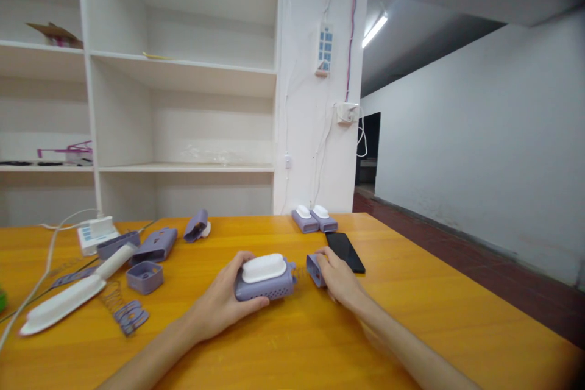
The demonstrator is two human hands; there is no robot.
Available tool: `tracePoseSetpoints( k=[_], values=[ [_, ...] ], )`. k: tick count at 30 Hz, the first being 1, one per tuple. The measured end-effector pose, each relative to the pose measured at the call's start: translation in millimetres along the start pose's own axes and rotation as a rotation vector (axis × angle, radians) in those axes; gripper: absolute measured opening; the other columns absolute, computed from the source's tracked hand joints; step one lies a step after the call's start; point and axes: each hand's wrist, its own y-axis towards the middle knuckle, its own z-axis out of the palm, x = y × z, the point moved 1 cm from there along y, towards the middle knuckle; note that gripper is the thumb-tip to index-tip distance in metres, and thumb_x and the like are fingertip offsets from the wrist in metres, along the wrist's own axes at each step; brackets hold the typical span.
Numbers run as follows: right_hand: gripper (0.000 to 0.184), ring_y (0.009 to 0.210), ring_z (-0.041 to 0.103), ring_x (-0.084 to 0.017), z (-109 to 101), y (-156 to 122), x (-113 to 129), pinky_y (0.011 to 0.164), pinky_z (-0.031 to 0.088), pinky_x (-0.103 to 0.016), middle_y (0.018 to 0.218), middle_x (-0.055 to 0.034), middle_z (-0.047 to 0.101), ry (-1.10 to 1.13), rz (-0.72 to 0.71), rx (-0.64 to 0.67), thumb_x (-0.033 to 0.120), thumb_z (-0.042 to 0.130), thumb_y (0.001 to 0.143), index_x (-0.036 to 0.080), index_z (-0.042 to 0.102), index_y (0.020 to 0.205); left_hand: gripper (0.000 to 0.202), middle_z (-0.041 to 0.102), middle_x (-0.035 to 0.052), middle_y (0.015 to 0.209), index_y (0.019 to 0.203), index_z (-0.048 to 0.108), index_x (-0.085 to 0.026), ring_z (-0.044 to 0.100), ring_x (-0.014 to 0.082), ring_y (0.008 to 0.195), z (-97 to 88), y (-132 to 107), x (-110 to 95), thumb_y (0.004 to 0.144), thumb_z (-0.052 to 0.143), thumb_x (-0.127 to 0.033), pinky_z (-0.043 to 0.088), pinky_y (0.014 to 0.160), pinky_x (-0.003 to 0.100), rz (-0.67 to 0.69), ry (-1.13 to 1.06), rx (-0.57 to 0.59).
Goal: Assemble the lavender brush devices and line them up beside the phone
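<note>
My left hand is wrapped round a purple plastic housing with a white oval pad on top, resting on the orange table. My right hand grips a small purple end cap just to the housing's right. A thin coil spring shows in the gap between housing and cap. Both hands rest on the table near its middle.
A black phone lies just beyond my right hand. Two finished purple units stand at the far edge. At the left lie loose purple parts, springs, a white handle-shaped piece and a power strip. White shelves stand behind.
</note>
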Motion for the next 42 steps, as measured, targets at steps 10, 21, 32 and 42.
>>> tracePoseSetpoints(
  k=[10,21,32,42],
  values=[
    [0.031,0.098,0.067,-0.023,19,-9,12,0.080,0.043,-0.029,0.098,-0.0074,0.072,-0.117,-0.089,0.003,0.034,0.031,0.102,0.022,0.059,0.108,0.079,0.046,0.0120,0.148,0.147,0.029,-0.028,0.045,0.0312,0.136,-0.7,-4,-4,0.083,0.071,-0.045,0.033,0.116,0.051,0.142,0.283,0.062],
    [0.053,0.107,0.065,-0.024,-1,-26,25,0.090,0.046,-0.031,0.117,-0.0078,0.070,-0.110,-0.324,0.213,0.064,0.044,0.096,0.025,0.057,0.129,0.070,0.064,0.0099,0.119,0.126,0.054,-0.025,0.062,0.0330,0.110,10.6,32,-43,0.068,0.081,-0.052,0.049,0.094,0.042,0.121,0.569,0.295],
    [0.088,0.140,0.038,-0.031,-3,-19,20,0.117,0.030,-0.042,0.153,-0.0107,0.036,-0.046,-0.652,0.407,0.057,0.082,0.071,0.027,0.046,0.146,0.056,0.060,0.0138,0.115,0.120,0.053,-0.024,0.063,0.0369,0.102,7.9,16,-55,0.065,0.064,-0.027,0.055,0.081,0.047,0.182,0.766,0.331],
    [0.094,0.098,0.057,-0.022,19,-33,37,0.090,0.049,-0.034,0.110,-0.0030,0.056,0.127,-0.647,0.285,0.058,0.090,0.058,0.027,0.054,0.139,0.063,0.058,0.0164,0.118,0.127,0.050,-0.021,0.061,0.0388,0.103,5.1,16,-45,0.068,0.062,-0.034,0.052,0.082,0.051,0.158,0.798,0.241]
  ],
)
